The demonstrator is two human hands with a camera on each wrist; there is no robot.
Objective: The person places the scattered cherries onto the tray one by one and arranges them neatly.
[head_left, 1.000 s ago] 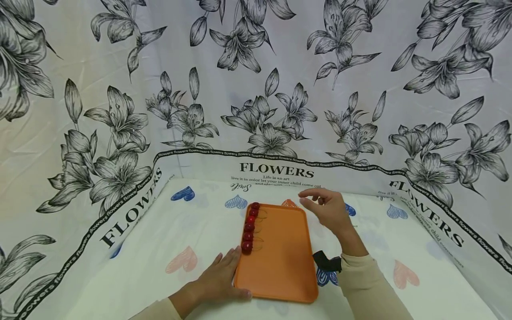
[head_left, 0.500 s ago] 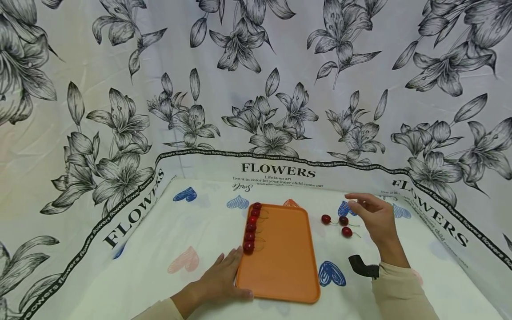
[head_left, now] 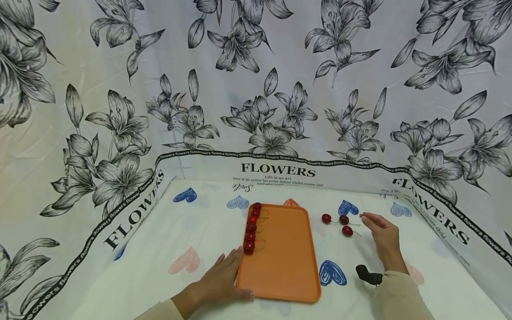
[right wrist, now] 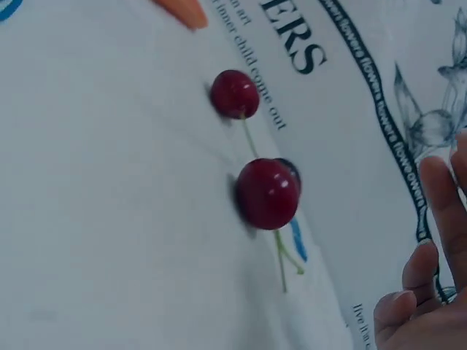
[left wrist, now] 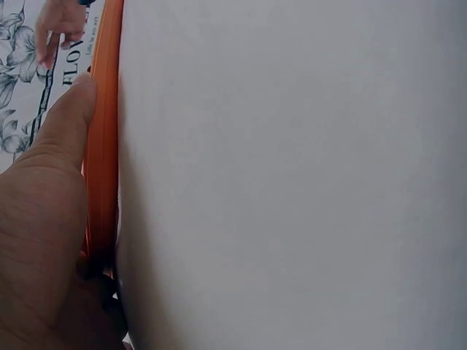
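An orange tray (head_left: 285, 262) lies on the white cloth, with several red cherries (head_left: 250, 227) lined up along its left side, stems pointing right. My left hand (head_left: 222, 281) rests against the tray's left edge, fingers extended; the left wrist view shows its thumb along the orange rim (left wrist: 103, 146). Right of the tray lie three loose cherries: one nearer the tray (head_left: 326, 218), a darker one (head_left: 344, 219) and a front one (head_left: 347, 230). My right hand (head_left: 385, 238) is just right of their stems, fingers loosely bent, holding nothing. In the right wrist view, one cherry (right wrist: 268, 194) partly hides another.
The cloth (head_left: 132, 284) has printed hearts and meets a flower-patterned curtain (head_left: 276, 89) behind and at both sides. A black strap piece (head_left: 369, 275) sticks out at my right wrist.
My right hand has moved right from above the tray's far corner and come down beside the loose cherries, which it hid before. The left hand and tray stay put.
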